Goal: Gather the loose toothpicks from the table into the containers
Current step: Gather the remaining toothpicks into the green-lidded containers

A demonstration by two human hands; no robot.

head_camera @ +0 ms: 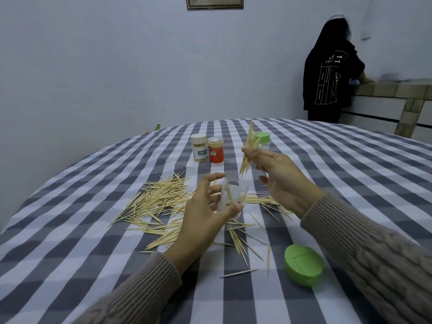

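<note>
Loose toothpicks (159,199) lie scattered over the checked tablecloth, mostly left of centre, with more near the front (238,242). My left hand (205,211) is wrapped around a clear plastic container (231,195) that stands open with a few toothpicks inside. My right hand (278,176) pinches a bundle of toothpicks (249,150) upright, its lower tips just above the container's mouth.
A white-lidded jar full of toothpicks (199,148) and a red jar (215,149) stand at the back. A green-lidded container (263,140) sits behind my right hand. A loose green lid (304,265) lies front right. A person in black (329,73) stands at a counter far right.
</note>
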